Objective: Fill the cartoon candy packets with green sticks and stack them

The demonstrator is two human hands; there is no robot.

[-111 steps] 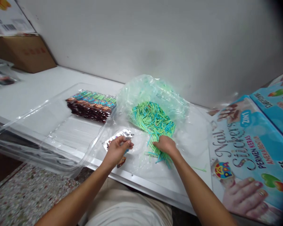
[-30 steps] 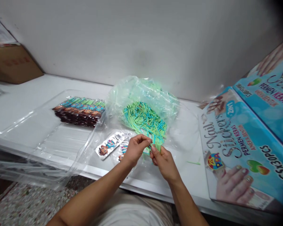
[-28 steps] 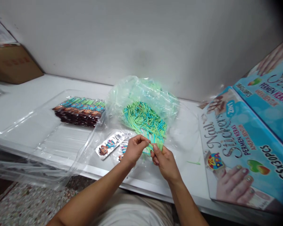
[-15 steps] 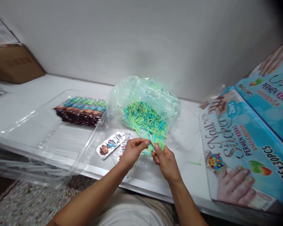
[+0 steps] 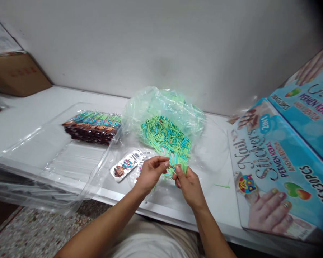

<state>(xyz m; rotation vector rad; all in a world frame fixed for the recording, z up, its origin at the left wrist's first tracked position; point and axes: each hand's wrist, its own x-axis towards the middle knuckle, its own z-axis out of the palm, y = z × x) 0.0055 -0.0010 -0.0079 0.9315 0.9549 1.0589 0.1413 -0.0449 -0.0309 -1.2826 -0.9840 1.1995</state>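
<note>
The right hand [image 5: 188,183] pinches a small bunch of green and blue sticks [image 5: 181,167] at the near edge of the stick pile [image 5: 165,138]; the left hand [image 5: 150,172] closes its fingertips on one stick beside it. Left of the pile lie sticker cards [image 5: 125,165], with bare white table [image 5: 27,111] beyond. Right of the pile, a Nail Stickers box [image 5: 278,168] crowds in. A white wall [image 5: 161,43] rises behind the pile.
</note>
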